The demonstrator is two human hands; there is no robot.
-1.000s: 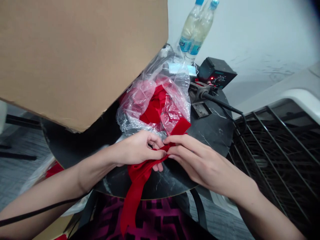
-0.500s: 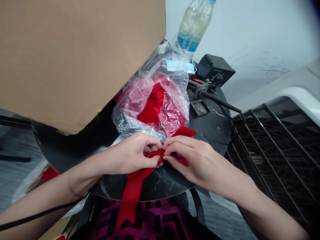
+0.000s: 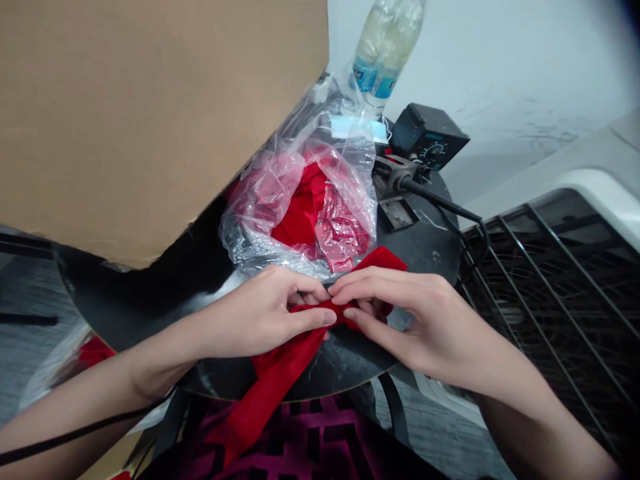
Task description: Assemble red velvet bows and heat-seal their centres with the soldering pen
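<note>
Head view, and here we go: the left hand (image 3: 260,310) and the right hand (image 3: 400,313) meet at the centre, both pinching a red cloth strip (image 3: 280,370) between their fingers! One long tail of it drops over the near edge of the round black marble worktop (image 3: 430,257), across the person's magenta-patterned top (image 3: 310,447), while a short end pokes up past the right hand. Just ahead, a clear plastic bag (image 3: 300,200) bulges with more red fabric (image 3: 297,217). Behind that, a soldering station (image 3: 429,137) and two water bottles (image 3: 385,47). A big cardboard sheet (image 3: 150,120) looms over the left side, and a black wire rack (image 3: 550,320) fills the right!
</note>
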